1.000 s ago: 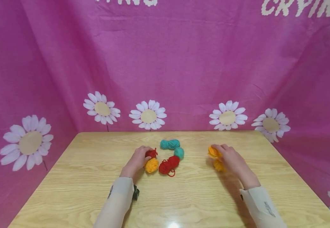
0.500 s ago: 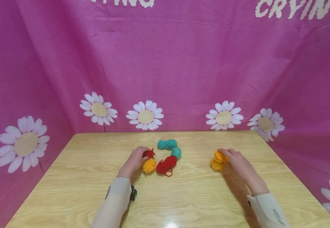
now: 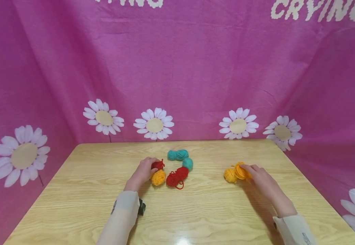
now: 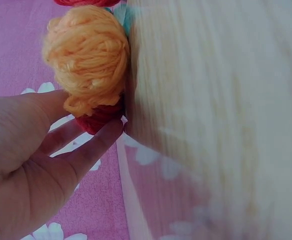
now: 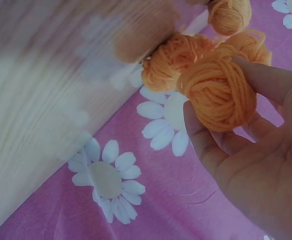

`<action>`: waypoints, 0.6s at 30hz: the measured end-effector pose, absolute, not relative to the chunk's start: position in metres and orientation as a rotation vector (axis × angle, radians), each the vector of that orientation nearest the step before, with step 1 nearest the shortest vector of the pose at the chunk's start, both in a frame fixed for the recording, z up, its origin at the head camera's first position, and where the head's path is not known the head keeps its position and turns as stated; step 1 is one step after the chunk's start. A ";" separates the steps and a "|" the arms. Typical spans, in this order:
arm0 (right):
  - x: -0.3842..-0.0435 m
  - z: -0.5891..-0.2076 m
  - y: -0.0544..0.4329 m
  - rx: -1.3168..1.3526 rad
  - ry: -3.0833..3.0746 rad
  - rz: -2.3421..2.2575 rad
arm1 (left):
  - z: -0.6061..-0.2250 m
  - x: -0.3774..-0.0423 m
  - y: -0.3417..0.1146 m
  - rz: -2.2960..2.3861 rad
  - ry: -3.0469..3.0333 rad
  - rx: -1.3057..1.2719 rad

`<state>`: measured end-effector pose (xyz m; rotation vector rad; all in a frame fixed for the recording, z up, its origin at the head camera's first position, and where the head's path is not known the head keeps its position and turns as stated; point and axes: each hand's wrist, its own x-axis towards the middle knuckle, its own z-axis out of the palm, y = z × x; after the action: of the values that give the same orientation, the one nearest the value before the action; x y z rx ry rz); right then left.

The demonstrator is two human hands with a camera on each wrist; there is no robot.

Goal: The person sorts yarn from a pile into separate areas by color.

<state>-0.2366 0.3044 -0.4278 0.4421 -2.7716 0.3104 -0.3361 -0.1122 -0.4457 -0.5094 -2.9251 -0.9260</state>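
My left hand (image 3: pixel 142 171) grips a small red ball of yarn (image 3: pixel 158 165) at the left of the group, its fingers and thumb round it. A yellow-orange ball of yarn (image 4: pixel 88 55) sits right in front of the red one and partly covers it in the left wrist view. Farther right, my right hand (image 3: pixel 261 178) pinches an orange ball of yarn (image 5: pixel 218 92) between thumb and fingers, seemingly just off the tabletop. Another orange ball (image 3: pixel 230 175) lies on the table just left of it. More orange yarn (image 5: pixel 251 47) shows behind the held ball in the right wrist view.
Red yarn (image 3: pixel 177 177) with a loose loop lies between the hands. Teal yarn (image 3: pixel 178 155) and a teal ball (image 3: pixel 188 164) curve round behind it. A wooden table (image 3: pixel 195 211) carries everything, and a pink cloth with daisies (image 3: pixel 177 75) hangs around it.
My right hand has moved right and a little nearer with its orange ball, which now sits to the right of the other one. The left hand stays on the red ball. The head view has shifted slightly.
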 end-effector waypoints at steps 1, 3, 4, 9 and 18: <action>-0.235 -0.428 0.305 0.444 -2.768 0.312 | -0.446 -0.336 -0.112 -0.927 -2.927 -0.509; -0.233 -0.429 0.306 0.444 -2.766 0.316 | -0.446 -0.337 -0.112 -0.926 -2.928 -0.511; -0.233 -0.429 0.307 0.447 -2.763 0.319 | -0.446 -0.336 -0.112 -0.936 -2.931 -0.504; -0.230 -0.432 0.310 0.460 -2.758 0.355 | -0.447 -0.338 -0.113 -0.951 -2.940 -0.491; -0.226 -0.438 0.312 0.464 -2.777 0.344 | -0.447 -0.338 -0.113 -0.956 -2.943 -0.490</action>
<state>-0.2259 0.3124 -0.4383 0.4644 -2.7773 0.3439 -0.3379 -0.1132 -0.4467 -0.4903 -2.9427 -0.9564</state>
